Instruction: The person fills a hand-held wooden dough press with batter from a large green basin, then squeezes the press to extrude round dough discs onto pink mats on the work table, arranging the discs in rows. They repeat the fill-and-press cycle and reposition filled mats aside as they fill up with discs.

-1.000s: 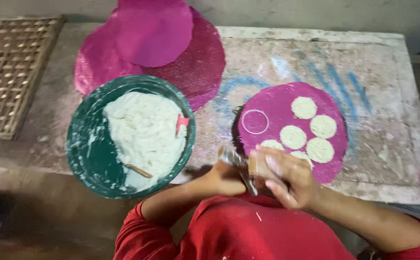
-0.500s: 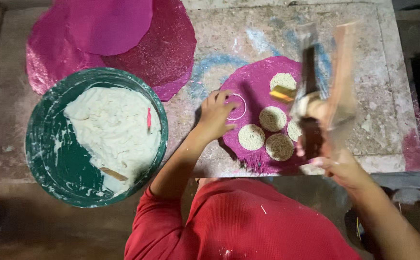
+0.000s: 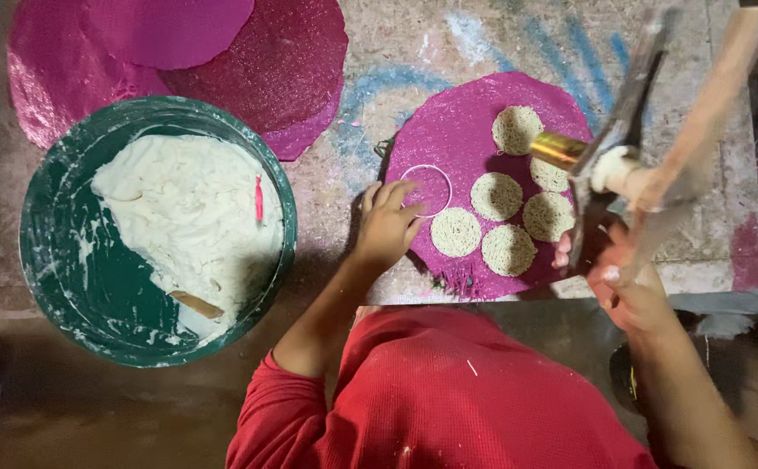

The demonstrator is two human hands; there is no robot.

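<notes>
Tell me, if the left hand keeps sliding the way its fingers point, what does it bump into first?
The left hand points up and right across the pink mat. First it would probably meet the thin white ring lying just past its fingertips, which already look to be touching it.

My left hand lies on the near edge of the pink mat, its fingers touching the wire ring. To its left the green bowl of dough stands close, leaving only a narrow strip of bare surface between bowl and mat. Six noodle rounds fill the right half of my mat; its left part, around the ring, lies bare. My right hand lifts the press above them, covering the right edge. Stacked pink mats crowd the far left; the far middle is open.
</notes>
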